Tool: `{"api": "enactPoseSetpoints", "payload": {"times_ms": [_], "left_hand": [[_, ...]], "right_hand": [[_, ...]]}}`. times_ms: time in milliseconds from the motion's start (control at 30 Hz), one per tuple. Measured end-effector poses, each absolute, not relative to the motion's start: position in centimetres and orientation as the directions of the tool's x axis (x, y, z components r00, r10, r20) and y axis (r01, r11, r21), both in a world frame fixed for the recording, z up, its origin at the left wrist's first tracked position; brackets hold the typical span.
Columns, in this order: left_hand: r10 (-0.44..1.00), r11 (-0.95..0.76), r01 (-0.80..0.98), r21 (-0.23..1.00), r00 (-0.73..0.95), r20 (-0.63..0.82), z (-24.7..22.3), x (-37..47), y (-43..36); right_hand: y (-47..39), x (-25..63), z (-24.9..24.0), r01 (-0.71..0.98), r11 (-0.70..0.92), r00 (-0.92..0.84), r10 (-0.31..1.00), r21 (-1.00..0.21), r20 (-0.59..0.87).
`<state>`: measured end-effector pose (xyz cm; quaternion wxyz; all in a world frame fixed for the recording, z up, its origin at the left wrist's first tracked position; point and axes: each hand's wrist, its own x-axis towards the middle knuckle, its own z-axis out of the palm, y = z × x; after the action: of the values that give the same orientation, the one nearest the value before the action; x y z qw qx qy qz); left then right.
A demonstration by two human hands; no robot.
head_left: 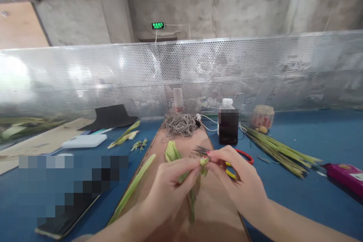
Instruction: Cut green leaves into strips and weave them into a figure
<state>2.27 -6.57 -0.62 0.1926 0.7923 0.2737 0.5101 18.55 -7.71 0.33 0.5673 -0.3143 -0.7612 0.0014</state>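
My left hand point(178, 179) is closed, its thumb and forefinger pinching a small knotted piece of pale green leaf point(203, 161). From the other side the fingertips of my right hand point(238, 174) pinch the same piece. A strip of the leaf hangs below the fingers. Scissors point(247, 155) with red and yellow handles show behind my right hand, their blades pointing left; whether that hand touches them I cannot tell. Under both hands lies a brown cardboard strip point(218, 211). A broad green leaf point(172, 152) rests on it beyond my left hand.
A heap of grey cord point(182, 124) sits at the board's far end. Right of it stand a dark-filled bottle point(228, 128) and a jar point(263, 116). Long green leaves point(280, 151) and a purple packet point(346, 177) lie right; a white case point(84, 141) lies left. A perforated metal screen point(113, 79) stands behind.
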Motion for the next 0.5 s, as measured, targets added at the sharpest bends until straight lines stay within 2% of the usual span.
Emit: {"api": "enactPoseSetpoints", "payload": {"times_ms": [167,500], "left_hand": [[0.620,-0.784,0.249,0.568,0.345,0.705,-0.62,2.31,-6.62],[0.582,-0.813,0.244,0.529,0.328,0.744,-1.06,2.64,-6.46]], "right_hand": [[-7.62,18.67,0.29,0.472,0.842,-0.231,0.404,-0.261,0.885],[-7.57,18.52,0.34,0.451,0.854,-0.229,0.392,-0.259,0.891]]}}
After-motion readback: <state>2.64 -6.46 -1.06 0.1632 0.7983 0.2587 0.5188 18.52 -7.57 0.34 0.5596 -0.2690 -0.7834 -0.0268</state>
